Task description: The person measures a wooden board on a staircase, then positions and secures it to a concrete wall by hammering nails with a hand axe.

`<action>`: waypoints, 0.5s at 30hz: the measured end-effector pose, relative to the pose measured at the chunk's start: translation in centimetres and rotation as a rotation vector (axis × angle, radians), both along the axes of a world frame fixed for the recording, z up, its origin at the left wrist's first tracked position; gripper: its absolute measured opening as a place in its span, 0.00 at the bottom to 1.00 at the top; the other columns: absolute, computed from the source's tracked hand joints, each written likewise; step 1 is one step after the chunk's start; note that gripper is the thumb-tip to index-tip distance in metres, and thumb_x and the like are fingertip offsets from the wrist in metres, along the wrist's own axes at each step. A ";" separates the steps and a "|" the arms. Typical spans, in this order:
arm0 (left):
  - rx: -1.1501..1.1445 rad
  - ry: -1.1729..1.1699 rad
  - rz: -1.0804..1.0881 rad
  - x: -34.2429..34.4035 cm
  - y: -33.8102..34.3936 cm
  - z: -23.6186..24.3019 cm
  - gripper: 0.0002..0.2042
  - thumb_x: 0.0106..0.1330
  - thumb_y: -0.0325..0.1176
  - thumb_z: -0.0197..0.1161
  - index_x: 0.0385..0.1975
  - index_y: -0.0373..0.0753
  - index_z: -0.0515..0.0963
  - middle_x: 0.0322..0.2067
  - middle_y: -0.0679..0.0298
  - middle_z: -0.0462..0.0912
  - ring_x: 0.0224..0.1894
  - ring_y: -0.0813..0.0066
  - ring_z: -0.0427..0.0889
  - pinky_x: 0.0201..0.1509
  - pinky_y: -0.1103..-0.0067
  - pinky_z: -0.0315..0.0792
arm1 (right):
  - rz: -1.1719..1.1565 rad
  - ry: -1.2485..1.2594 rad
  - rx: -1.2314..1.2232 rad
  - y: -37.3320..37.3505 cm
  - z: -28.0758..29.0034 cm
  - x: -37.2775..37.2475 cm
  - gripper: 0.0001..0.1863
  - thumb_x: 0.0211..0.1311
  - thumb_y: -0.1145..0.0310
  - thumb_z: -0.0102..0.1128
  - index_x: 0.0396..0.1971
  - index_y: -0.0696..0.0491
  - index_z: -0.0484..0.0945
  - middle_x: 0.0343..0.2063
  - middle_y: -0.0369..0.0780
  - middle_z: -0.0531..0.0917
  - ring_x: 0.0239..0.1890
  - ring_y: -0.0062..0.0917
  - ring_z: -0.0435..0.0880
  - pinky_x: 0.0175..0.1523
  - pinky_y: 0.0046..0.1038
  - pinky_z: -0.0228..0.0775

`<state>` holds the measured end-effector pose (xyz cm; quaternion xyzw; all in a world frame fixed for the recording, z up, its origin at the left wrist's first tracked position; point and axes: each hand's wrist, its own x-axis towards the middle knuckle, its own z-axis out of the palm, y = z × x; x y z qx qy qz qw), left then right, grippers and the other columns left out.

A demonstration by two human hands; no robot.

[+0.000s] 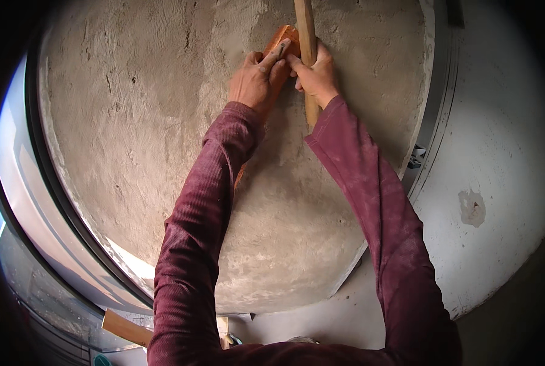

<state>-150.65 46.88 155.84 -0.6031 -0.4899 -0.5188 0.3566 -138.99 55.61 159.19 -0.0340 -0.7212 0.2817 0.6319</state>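
A reddish-orange wooden strip (pixel 290 36) lies slanted against a rough grey-brown plastered surface (pixel 144 122). Its lower part passes behind my left forearm. My left hand (pixel 256 78) is closed over the strip near its upper end, with the index finger stretched along it. At those fingertips sits a small dark thing, too small to name. Just to the right, my right hand (pixel 319 73) is wrapped round a pale wooden stick (pixel 306 27), which runs up out of the picture. The right thumb points toward the left fingers, almost touching them.
A dark-framed window (pixel 32 177) curves along the left side. To the right is a white wall (pixel 498 140) with a grey patch (pixel 471 207). A piece of wood (pixel 126 329) shows at the lower left, beside my left sleeve. Small items (pixel 416 156) sit by the plastered surface's right edge.
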 end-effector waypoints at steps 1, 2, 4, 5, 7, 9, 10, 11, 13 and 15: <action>-0.005 -0.011 0.028 0.3 0.1 -0.1 0.20 0.70 0.48 0.49 0.62 0.64 0.68 0.46 0.55 0.74 0.44 0.56 0.80 0.44 0.67 0.75 | -0.006 -0.006 0.017 0.4 -0.1 0.3 0.24 0.54 0.72 0.66 0.50 0.56 0.69 0.26 0.39 0.80 0.17 0.20 0.79 0.14 0.22 0.70; -0.012 -0.004 0.060 0.5 0.2 -0.1 0.20 0.69 0.47 0.51 0.61 0.63 0.70 0.46 0.57 0.74 0.45 0.58 0.79 0.44 0.68 0.75 | -0.019 -0.016 0.008 0.4 -0.1 0.5 0.23 0.54 0.72 0.66 0.50 0.57 0.69 0.25 0.40 0.80 0.17 0.20 0.79 0.14 0.22 0.70; 0.076 0.022 0.069 0.4 0.4 -0.3 0.19 0.68 0.46 0.53 0.60 0.62 0.71 0.47 0.57 0.73 0.44 0.58 0.79 0.43 0.68 0.75 | -0.009 0.015 -0.010 0.4 -0.3 0.2 0.22 0.53 0.71 0.67 0.48 0.57 0.69 0.23 0.40 0.80 0.15 0.22 0.78 0.15 0.23 0.70; 0.120 0.034 0.063 0.6 0.5 -0.4 0.19 0.68 0.46 0.55 0.59 0.62 0.71 0.48 0.58 0.73 0.44 0.58 0.79 0.43 0.68 0.75 | -0.038 0.007 -0.010 0.4 -0.2 0.3 0.23 0.53 0.71 0.67 0.48 0.57 0.69 0.23 0.41 0.80 0.15 0.22 0.79 0.15 0.23 0.71; 0.161 0.066 0.197 0.6 0.9 -0.7 0.19 0.67 0.46 0.56 0.58 0.61 0.73 0.49 0.59 0.72 0.44 0.60 0.79 0.45 0.72 0.73 | -0.093 -0.008 -0.010 0.1 -0.1 0.1 0.23 0.52 0.70 0.67 0.48 0.57 0.69 0.24 0.42 0.81 0.15 0.24 0.80 0.15 0.25 0.71; 0.215 0.124 0.351 0.9 1.2 -0.9 0.17 0.67 0.45 0.56 0.56 0.60 0.74 0.47 0.61 0.71 0.42 0.64 0.78 0.45 0.74 0.72 | -0.129 0.007 -0.011 0.3 -0.1 0.2 0.25 0.52 0.70 0.68 0.48 0.57 0.68 0.25 0.43 0.81 0.16 0.25 0.81 0.16 0.26 0.72; 0.349 0.144 0.498 0.9 1.1 -1.2 0.17 0.68 0.44 0.55 0.57 0.58 0.74 0.45 0.62 0.73 0.40 0.66 0.78 0.44 0.75 0.72 | -0.148 0.014 -0.012 0.4 -0.2 0.2 0.25 0.52 0.69 0.68 0.49 0.57 0.68 0.26 0.43 0.82 0.16 0.26 0.81 0.16 0.26 0.72; 0.481 0.179 0.649 0.8 0.4 -1.2 0.17 0.69 0.43 0.54 0.57 0.56 0.75 0.43 0.62 0.74 0.39 0.69 0.78 0.42 0.76 0.72 | -0.161 -0.017 -0.034 -0.1 0.0 0.3 0.26 0.52 0.69 0.67 0.49 0.57 0.68 0.26 0.43 0.82 0.16 0.26 0.81 0.17 0.27 0.73; 0.631 0.106 0.572 0.1 0.1 -0.8 0.17 0.70 0.40 0.54 0.57 0.53 0.75 0.38 0.64 0.75 0.35 0.72 0.78 0.40 0.78 0.72 | -0.190 -0.080 -0.080 -0.9 0.8 0.4 0.26 0.52 0.68 0.67 0.50 0.57 0.67 0.27 0.44 0.82 0.16 0.26 0.82 0.18 0.28 0.73; 0.625 -0.128 0.117 -0.7 0.5 -0.4 0.16 0.70 0.36 0.54 0.57 0.50 0.76 0.32 0.66 0.75 0.33 0.75 0.76 0.40 0.79 0.72 | -0.143 -0.114 -0.094 -0.4 1.0 0.6 0.29 0.53 0.68 0.66 0.53 0.55 0.64 0.26 0.43 0.81 0.15 0.25 0.80 0.18 0.28 0.73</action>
